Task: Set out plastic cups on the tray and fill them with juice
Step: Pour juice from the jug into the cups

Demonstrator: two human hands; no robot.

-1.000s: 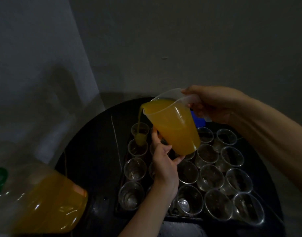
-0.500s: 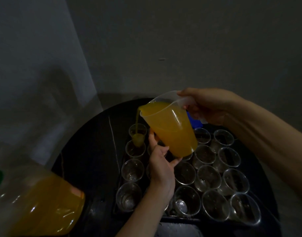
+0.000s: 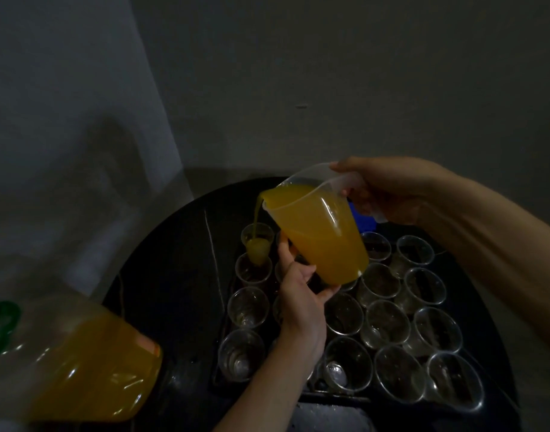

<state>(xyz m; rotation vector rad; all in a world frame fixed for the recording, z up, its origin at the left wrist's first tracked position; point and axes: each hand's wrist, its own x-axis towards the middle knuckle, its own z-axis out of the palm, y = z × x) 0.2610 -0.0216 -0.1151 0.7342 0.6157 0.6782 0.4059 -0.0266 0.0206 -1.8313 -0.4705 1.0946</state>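
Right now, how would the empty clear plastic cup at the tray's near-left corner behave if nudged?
Likely very light: the empty clear plastic cup has no juice weighing it down, so a nudge would probably slide or tip it. Its thin see-through wall looks apt to flex if squeezed. Neighbouring cups stand close; it might knock one.

Dim indoor rm: bare wall (image 3: pixel 329 73), round table (image 3: pixel 174 260).
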